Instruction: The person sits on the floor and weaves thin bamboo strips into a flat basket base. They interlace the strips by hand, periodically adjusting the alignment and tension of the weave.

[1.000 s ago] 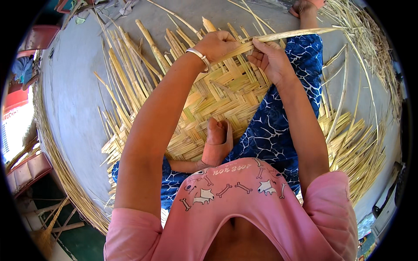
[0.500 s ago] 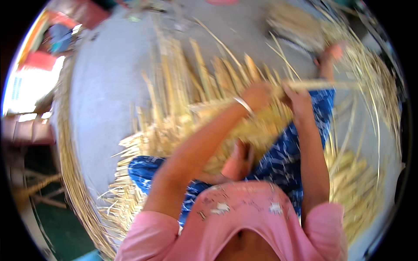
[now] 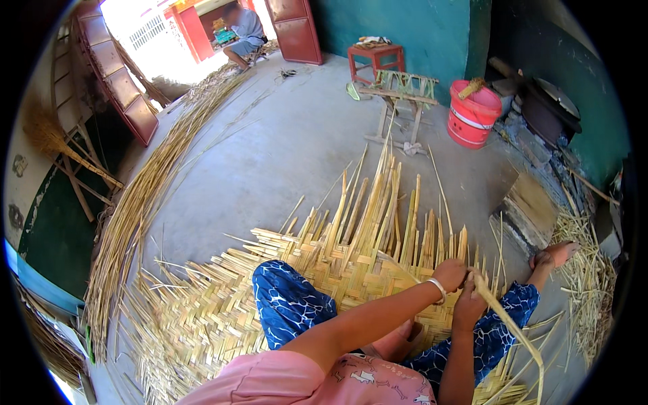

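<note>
My left hand [image 3: 450,275], with a white bracelet at the wrist, is closed on a pale split-reed strip [image 3: 507,322]. Right beside it, my right hand [image 3: 467,308] grips the same strip; its fingers are partly hidden. One length of the strip bends down past my right forearm, and another seems to run left over the weave. Beneath and around my legs spreads a herringbone-woven reed mat [image 3: 209,307]. Loose strip ends [image 3: 378,209] stick out along its far edge, uneven in length.
A long bundle of reeds [image 3: 152,196] lies along the left. A wooden block [image 3: 530,209] and a straw heap [image 3: 586,283] are near my right foot. Farther back stand a wooden bench [image 3: 398,98], a red stool [image 3: 375,52] and a red bucket [image 3: 472,115]. Another person [image 3: 246,37] sits by the doorway.
My view has swung, bringing the doorway and far wall into sight. Both hands still hold the strip; its free length, earlier stretched out to the right, now bends down toward me.
</note>
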A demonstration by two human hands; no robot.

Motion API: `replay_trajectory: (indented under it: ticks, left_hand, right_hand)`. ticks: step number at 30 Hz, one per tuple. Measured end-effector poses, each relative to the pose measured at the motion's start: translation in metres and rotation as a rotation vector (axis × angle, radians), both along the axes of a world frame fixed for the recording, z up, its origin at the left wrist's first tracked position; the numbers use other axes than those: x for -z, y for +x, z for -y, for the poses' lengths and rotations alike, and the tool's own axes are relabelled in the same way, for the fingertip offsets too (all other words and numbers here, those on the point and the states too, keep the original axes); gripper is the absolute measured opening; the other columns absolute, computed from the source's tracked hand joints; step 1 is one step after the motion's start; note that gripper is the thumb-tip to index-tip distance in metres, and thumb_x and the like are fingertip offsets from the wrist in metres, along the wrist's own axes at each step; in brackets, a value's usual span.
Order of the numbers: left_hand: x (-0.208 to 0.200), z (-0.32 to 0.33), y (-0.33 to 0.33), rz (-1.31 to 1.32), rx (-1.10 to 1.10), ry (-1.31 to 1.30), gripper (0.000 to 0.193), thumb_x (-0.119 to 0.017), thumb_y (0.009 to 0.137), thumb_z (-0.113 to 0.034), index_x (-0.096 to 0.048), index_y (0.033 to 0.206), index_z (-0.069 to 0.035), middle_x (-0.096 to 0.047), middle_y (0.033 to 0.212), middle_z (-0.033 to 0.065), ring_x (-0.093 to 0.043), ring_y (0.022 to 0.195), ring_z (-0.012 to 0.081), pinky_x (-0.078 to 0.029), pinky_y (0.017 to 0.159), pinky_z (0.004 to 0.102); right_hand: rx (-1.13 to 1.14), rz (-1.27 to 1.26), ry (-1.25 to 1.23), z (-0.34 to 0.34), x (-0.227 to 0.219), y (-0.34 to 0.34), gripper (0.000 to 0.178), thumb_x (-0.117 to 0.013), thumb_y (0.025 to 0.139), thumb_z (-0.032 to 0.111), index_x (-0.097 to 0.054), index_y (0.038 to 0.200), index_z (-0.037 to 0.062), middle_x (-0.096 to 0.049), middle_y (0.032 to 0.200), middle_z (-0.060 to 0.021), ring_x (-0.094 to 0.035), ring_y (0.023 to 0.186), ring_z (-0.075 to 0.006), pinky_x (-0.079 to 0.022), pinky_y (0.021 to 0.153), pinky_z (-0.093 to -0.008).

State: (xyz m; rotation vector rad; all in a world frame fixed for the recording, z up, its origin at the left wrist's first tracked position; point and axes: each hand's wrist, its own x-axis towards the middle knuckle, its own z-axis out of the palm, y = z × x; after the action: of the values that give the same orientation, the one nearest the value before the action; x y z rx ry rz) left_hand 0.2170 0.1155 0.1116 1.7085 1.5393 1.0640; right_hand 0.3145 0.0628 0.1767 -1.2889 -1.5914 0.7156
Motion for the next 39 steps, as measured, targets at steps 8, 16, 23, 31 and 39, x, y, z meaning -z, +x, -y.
replay_trajectory:
  ticks: [8,16,23,31,39]
  left_hand:
    - [-0.016,0.038,-0.011,0.652,0.161,-0.344,0.025,-0.049,0.092,-0.019,-0.06,0.092,0.003,-0.061,0.072,0.0181,-0.064,0.064,0.0216,-0.048,0.056,0.0312]
    - [-0.006,0.037,0.0,0.147,-0.052,0.003,0.023,-0.048,0.092,-0.017,-0.06,0.095,0.003,-0.063,0.08,0.0179,-0.06,0.068,0.0263,-0.048,0.064,0.0336]
    - [-0.011,0.047,-0.018,0.748,0.101,-0.286,0.02,-0.047,0.094,-0.018,-0.055,0.091,0.0,-0.058,0.072,0.0042,-0.054,0.064,0.0123,-0.046,0.057,0.0279]
    - [-0.016,0.058,-0.018,0.27,0.022,0.005,0.023,-0.047,0.095,-0.021,-0.053,0.095,0.0,-0.062,0.077,0.0089,-0.058,0.067,0.0195,-0.047,0.06,0.0342]
    - [-0.007,0.052,-0.023,0.662,0.02,-0.056,0.019,-0.047,0.093,-0.017,-0.05,0.09,0.0,-0.06,0.074,0.0084,-0.057,0.066,0.0219,-0.046,0.062,0.0378]
  right_hand:
    - [0.028,-0.004,0.096,0.003,0.019,0.006,0.021,-0.048,0.094,0.011,-0.059,0.104,-0.0031,-0.063,0.096,-0.0139,-0.06,0.089,-0.0234,-0.047,0.079,-0.0328]
    - [0.006,-0.01,0.226,0.024,0.007,-0.006,0.02,-0.05,0.094,0.012,-0.06,0.102,-0.0029,-0.064,0.092,-0.0124,-0.06,0.086,-0.0225,-0.047,0.078,-0.0322]
    - [-0.024,-0.219,0.096,0.029,-0.009,-0.02,0.018,-0.049,0.095,0.011,-0.06,0.099,-0.0029,-0.061,0.089,-0.0074,-0.056,0.079,-0.0147,-0.046,0.072,-0.0272]
    - [-0.008,-0.187,0.097,0.024,0.003,-0.02,0.018,-0.05,0.095,0.01,-0.059,0.1,-0.0039,-0.06,0.093,-0.0064,-0.055,0.086,-0.0134,-0.045,0.078,-0.0266]
    - [-0.059,-0.316,0.058,0.028,0.0,-0.033,0.019,-0.051,0.095,0.012,-0.059,0.1,-0.0042,-0.061,0.092,-0.0059,-0.055,0.086,-0.0122,-0.044,0.078,-0.0253]
